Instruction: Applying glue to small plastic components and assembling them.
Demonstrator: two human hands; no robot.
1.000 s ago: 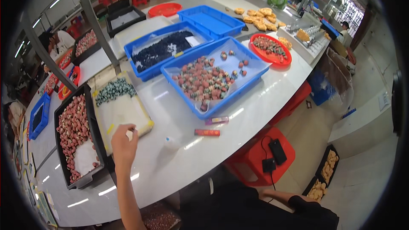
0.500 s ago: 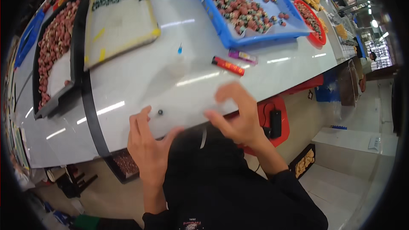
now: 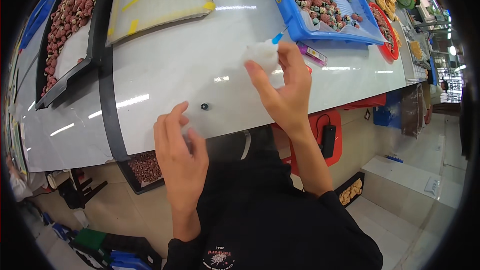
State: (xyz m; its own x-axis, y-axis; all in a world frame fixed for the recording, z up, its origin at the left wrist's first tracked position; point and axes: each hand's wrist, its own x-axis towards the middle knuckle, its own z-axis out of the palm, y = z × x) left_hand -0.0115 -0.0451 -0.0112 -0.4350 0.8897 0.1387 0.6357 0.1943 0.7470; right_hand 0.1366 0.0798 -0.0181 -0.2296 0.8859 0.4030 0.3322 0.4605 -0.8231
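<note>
Pale tile covers the floor (image 3: 122, 202) of the room, with lit lamps (image 3: 452, 50) at the upper right. Glossy white, the bench (image 3: 165, 75) reflects streaks of light and is crossed by a dark strip (image 3: 108, 115) at left. A blue tray (image 3: 320, 36) at its far side contains reddish and greenish rounded pieces; a black tray (image 3: 96, 35) at left contains similar reddish ones. Between these trays lies a pale board (image 3: 160, 7) marked with yellow tape. Below the bench edge, at right, stands a red stool (image 3: 338, 142) bearing a black device (image 3: 328, 142). Of the hands, the left hand (image 3: 180, 155) is empty, fingers loosely curved and apart from the thumb; the right hand (image 3: 290, 87) grips a white bottle (image 3: 261, 56) between thumb and fingers. This bottle is rounded, slightly blurred and tilted, its blue nozzle (image 3: 277, 38) and thin needle directed up and right. A small purple oblong item (image 3: 312, 54) lies near the blue tray. Smallest noted: one dark, shiny, round bead (image 3: 205, 106) on the bench, just beyond the left fingertips, untouched.
</note>
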